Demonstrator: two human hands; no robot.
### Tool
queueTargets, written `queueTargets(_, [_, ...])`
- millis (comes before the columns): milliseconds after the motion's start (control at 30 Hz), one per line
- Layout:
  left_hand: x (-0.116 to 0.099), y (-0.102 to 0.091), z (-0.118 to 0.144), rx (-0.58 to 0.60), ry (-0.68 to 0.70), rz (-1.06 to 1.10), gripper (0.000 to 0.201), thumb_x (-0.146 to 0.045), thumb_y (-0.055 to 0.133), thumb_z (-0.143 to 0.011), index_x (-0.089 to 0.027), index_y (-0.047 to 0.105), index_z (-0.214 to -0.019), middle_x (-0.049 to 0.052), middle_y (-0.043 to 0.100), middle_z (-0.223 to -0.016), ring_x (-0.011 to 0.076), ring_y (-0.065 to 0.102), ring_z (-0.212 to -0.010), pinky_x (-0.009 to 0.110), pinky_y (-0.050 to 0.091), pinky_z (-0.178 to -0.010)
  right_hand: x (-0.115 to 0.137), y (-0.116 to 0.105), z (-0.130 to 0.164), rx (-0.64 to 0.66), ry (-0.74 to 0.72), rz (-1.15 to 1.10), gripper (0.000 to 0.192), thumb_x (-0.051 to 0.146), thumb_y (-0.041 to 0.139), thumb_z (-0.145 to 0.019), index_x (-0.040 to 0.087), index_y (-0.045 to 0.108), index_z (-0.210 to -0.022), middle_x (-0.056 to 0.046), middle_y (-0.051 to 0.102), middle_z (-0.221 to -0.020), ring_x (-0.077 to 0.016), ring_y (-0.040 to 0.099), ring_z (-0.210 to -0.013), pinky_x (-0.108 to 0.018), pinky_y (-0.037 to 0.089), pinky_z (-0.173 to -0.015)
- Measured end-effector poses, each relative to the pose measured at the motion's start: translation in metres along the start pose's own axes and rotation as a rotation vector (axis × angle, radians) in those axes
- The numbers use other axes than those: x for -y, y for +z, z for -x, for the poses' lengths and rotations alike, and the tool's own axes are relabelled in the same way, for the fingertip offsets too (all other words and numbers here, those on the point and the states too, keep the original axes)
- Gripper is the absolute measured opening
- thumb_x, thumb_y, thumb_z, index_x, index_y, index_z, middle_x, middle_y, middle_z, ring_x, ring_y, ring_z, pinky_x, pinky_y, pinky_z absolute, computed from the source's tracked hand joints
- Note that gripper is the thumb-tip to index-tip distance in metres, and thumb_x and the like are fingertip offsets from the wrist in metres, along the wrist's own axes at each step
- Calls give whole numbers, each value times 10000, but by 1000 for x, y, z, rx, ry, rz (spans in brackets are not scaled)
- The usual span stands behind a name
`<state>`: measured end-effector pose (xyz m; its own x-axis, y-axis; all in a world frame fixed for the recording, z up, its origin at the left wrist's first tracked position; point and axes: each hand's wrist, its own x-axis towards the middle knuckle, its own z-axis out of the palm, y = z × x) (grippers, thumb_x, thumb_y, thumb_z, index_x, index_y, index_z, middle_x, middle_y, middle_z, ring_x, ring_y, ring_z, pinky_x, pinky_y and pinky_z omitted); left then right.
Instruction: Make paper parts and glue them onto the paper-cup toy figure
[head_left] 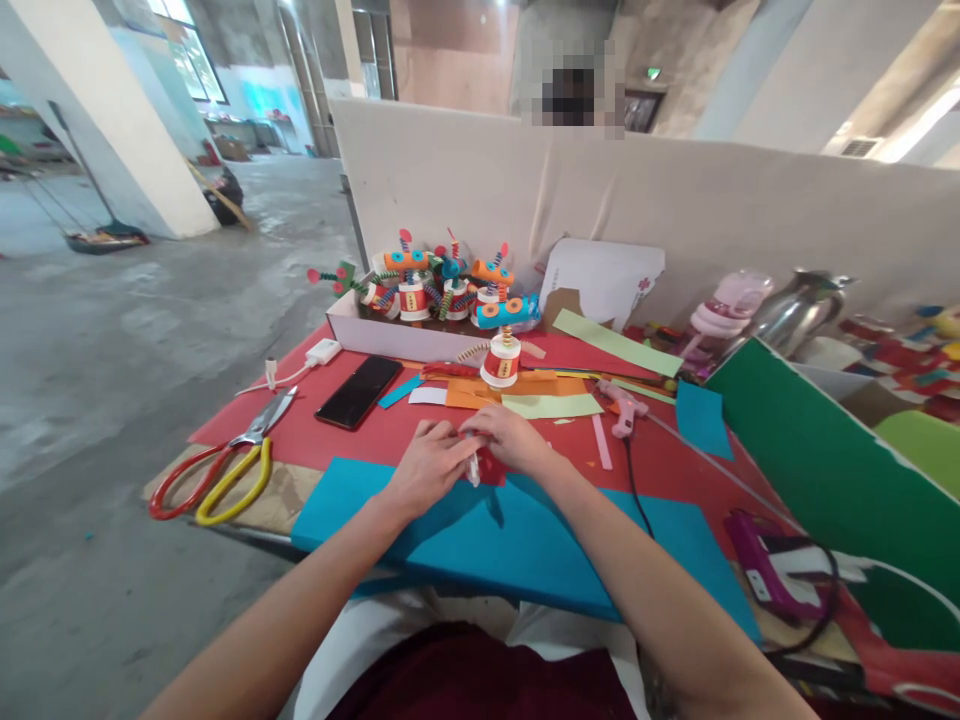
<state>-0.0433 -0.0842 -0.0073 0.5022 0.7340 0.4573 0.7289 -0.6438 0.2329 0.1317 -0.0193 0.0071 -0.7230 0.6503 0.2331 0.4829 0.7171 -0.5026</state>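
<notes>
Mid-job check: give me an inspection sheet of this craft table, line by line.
Surface: red table under a blue sheet.
Job's things: small white-and-red piece pinched between both hands.
Clutter: scissors, phone, paper strips, box of paper figures, glue gun.
Grippers: left hand and right hand meet on the piece.
Cables: glue gun cord; white charger.
Surroundings: white partition, concrete floor.

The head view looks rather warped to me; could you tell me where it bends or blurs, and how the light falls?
In the head view, wide-angle distortion bows the white partition and the pillars. Daylight is soft; the left hand and right hand cast only faint shadows on the blue sheet, and both are sharp. A pixelated patch sits above the partition. The steel kettle shows mild glare.
</notes>
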Motion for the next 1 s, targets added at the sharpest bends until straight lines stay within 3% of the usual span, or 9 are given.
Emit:
queueTargets(133, [-1,-4,1,-1,-100,137,512,-138,399,-829,-186,441,-1337,80,694,-907,226,562,-891,370,349,-828,-9,0,4,-244,150,-97,154,116,521,-824,187,642,-886,-49,653,-886,-175,581,-861,-305,451,-799])
queueTargets(200, [-1,-6,2,4,-147,224,606,-108,380,-795,-163,338,-1396,88,711,-956,239,577,-986,387,349,-874,-13,2,8,-378,284,-259,99,165,525,-828,186,611,-871,-33,655,-863,-158,598,-805,-288,467,-758])
queueTargets(267, [-1,-8,3,26,-170,273,647,-98,370,-776,-159,295,-1415,82,723,-967,244,578,-1043,393,348,-891,-15,6,11,-432,430,-472,72,198,526,-823,185,581,-868,-8,646,-787,-133,594,-686,-255,476,-651])
queueTargets(367, [1,-9,4,50,-181,276,667,-93,371,-756,-164,301,-1416,78,728,-985,245,582,-1059,393,354,-884,-14,12,9,-397,587,-754,59,228,519,-830,186,558,-844,28,602,-665,-91,530,-522,-200,432,-495])
queueTargets(500, [2,-8,4,48,-155,254,648,-91,378,-743,-170,344,-1385,70,729,-991,245,584,-1047,389,360,-880,-13,16,-1,-356,605,-851,140,250,513,-858,183,535,-737,32,587,-603,-63,500,-477,-158,402,-443])
queueTargets(700, [1,-8,4,45,-134,216,600,-83,379,-727,-177,408,-1318,67,727,-998,247,590,-1009,389,361,-865,-20,20,-8,-180,528,-723,123,225,601,-809,164,571,-707,-2,666,-622,-74,508,-468,-176,381,-436])
queueTargets(1000, [0,-9,5,67,-130,176,594,-71,385,-702,-184,420,-1283,66,706,-1057,245,583,-983,388,376,-848,-26,19,-20,-105,495,-409,104,198,614,-797,140,627,-712,8,631,-594,-98,539,-550,-216,394,-573])
